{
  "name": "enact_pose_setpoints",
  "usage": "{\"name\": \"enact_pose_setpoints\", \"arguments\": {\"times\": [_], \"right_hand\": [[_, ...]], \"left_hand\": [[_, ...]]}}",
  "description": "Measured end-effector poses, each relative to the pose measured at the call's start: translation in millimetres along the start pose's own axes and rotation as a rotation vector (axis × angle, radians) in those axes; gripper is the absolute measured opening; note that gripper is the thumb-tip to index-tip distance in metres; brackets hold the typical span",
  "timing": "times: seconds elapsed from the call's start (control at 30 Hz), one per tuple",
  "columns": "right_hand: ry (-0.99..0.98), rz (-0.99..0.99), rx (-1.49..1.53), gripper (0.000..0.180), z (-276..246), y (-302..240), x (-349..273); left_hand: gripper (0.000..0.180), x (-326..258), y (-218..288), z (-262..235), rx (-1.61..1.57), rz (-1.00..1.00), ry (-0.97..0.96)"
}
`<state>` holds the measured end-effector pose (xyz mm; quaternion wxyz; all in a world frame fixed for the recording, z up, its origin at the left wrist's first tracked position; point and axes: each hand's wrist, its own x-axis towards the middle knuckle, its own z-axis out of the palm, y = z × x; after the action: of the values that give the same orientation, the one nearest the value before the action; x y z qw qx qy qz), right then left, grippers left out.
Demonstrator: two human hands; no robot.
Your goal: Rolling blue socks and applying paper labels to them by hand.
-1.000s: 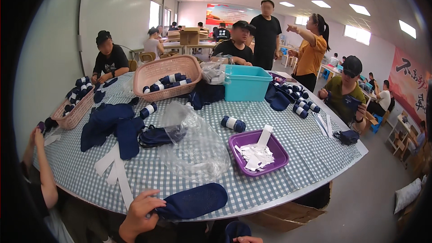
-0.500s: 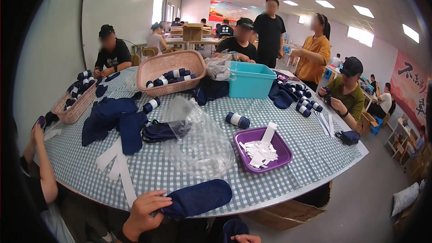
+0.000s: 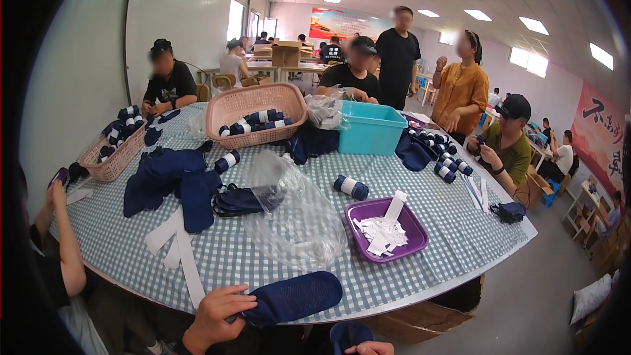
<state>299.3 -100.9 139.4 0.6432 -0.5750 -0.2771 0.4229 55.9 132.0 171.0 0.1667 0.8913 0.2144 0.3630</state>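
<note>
At the table's near edge lies a navy sock (image 3: pixel 299 297) with a dotted sole, its toe pointing right. My left hand (image 3: pixel 220 315) is closed on its cuff end, thumb below and fingers on top. Low in the picture, partly cut off by the lower edge, my right hand (image 3: pixel 372 348) pinches the edge of a second navy sock (image 3: pixel 348 335), which hangs below the tabletop. A purple basket (image 3: pixel 418 250) of white paper strips (image 3: pixel 381 236) stands beyond the first sock. Left of that sock lie long white strips (image 3: pixel 189 269).
Clear plastic bags (image 3: pixel 292 223), loose navy socks (image 3: pixel 197 200) and a banded navy roll (image 3: pixel 351 187) cover the checked tablecloth (image 3: pixel 453 230). Pink baskets (image 3: pixel 217 128) and a turquoise bin (image 3: pixel 373 133) stand farther back. Several people sit around the table; a cardboard box (image 3: pixel 427 319) is below it.
Both hands appear slightly farther right and lower, with the whole view shifted a little. The grip on each sock looks the same. A standing person in orange has raised one hand.
</note>
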Motion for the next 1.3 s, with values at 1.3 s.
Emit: {"name": "enact_pose_setpoints", "arguments": {"times": [1.3], "right_hand": [[0.072, -0.005, 0.07, 0.03, -14.1, -78.5, 49.3]], "left_hand": [[0.036, 3.3, 30.9, -17.9, -0.186, -0.09, -0.209]]}}
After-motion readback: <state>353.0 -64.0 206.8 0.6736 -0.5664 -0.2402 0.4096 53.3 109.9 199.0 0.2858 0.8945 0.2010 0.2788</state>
